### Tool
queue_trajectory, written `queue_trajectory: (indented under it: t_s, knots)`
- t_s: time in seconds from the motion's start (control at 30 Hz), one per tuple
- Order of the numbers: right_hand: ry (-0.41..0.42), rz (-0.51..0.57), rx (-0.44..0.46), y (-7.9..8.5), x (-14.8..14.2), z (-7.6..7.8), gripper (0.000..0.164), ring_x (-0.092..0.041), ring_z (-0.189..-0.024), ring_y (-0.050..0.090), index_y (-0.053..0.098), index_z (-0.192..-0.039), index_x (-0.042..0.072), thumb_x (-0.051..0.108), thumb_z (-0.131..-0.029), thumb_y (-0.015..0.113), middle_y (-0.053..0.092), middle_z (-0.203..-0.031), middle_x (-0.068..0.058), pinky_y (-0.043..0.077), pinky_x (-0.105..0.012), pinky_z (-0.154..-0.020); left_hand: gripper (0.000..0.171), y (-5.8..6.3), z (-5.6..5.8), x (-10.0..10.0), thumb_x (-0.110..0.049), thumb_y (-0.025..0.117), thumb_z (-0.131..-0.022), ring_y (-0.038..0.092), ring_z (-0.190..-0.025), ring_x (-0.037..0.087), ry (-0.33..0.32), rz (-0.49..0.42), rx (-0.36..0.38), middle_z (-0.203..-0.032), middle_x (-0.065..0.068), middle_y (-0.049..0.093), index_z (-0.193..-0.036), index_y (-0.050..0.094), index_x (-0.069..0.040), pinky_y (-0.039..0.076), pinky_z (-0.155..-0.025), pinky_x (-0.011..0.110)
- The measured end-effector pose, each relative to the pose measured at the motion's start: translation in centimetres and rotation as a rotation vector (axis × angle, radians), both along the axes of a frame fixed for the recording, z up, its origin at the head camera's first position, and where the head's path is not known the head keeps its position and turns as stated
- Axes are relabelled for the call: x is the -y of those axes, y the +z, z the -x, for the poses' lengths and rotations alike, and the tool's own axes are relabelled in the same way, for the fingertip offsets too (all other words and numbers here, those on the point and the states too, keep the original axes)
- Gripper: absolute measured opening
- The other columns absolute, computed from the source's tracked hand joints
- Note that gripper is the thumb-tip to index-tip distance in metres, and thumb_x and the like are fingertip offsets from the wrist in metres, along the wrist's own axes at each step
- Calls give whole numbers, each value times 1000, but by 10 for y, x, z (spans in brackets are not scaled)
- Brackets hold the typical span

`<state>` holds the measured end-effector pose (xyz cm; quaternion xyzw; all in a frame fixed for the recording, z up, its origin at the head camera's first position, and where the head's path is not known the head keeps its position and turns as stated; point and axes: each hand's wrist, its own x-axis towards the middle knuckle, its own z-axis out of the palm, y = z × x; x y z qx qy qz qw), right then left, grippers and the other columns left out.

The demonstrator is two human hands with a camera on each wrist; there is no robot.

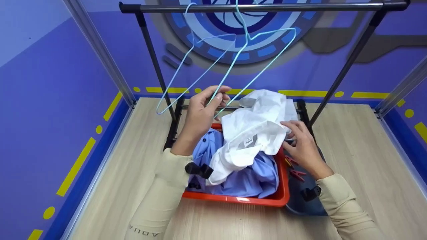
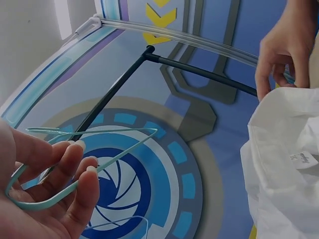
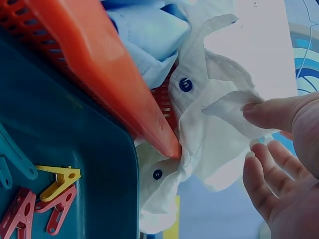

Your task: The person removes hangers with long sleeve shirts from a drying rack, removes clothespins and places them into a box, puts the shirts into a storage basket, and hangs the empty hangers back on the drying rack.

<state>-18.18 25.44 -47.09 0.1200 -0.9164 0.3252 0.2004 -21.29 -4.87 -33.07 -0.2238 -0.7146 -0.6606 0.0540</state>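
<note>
My left hand point(image 1: 203, 110) holds a mint-green wire hanger point(image 1: 230, 71) by its lower corner, fingers curled round the wire. The hanger's hook overlaps the rack's top rail in the head view. At the collar of a white shirt point(image 1: 253, 113), my right hand point(image 1: 302, 146) pinches the edge between thumb and index finger; the other fingers point(image 3: 259, 184) stand apart from the cloth. The shirt lies crumpled over blue garments point(image 1: 253, 176) in a red basket point(image 1: 283, 193), its neck label facing up. Dark buttons show on its front in the right wrist view.
A bluish hanger point(image 1: 180, 66) hangs on the rail point(image 1: 300, 7) of a dark clothes rack, left of the green one. Right of the basket, a dark tray point(image 1: 300, 203) contains several red, yellow and teal clothes pegs point(image 3: 60, 179). Patterned walls enclose the wooden floor point(image 1: 350, 140).
</note>
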Motion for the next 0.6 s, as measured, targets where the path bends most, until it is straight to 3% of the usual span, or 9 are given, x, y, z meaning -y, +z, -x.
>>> queue_trajectory:
  t_s: [0.07, 0.17, 0.3, 0.6]
  knots:
    - [-16, -15, -21, 0, 1, 1, 57, -23, -102, 54, 57, -131, 12, 3, -79, 77, 49, -134, -11, 48, -31, -79, 26, 2, 3, -2, -13, 46, -101, 61, -92, 27, -1, -2, 12, -103, 15, 64, -120, 65, -10, 50, -55, 31]
    - [-27, -31, -48, 0, 2, 2, 59, -31, -122, 45, 57, -132, 11, 2, -78, 77, 48, -140, -11, 43, -45, -96, 26, 4, 6, -6, -13, 46, -101, 60, -92, 27, -2, 1, 25, -102, 13, 65, -119, 65, -11, 49, -54, 30]
    - [-4, -38, -38, 1, 4, 3, 64, -33, -136, 36, 54, -136, 13, -2, -78, 76, 44, -147, -9, 35, -58, -106, 25, 4, 10, -10, -14, 47, -101, 60, -91, 22, 6, 13, 40, -102, 9, 65, -118, 65, -12, 51, -55, 32]
    - [38, -37, 38, 0, 8, 3, 70, -26, -140, 37, 49, -142, 21, -2, -80, 73, 44, -149, -1, 36, -52, -109, 26, 3, 18, -17, -16, 47, -102, 60, -90, 19, 2, 27, 66, -103, 9, 64, -120, 65, -12, 51, -56, 31]
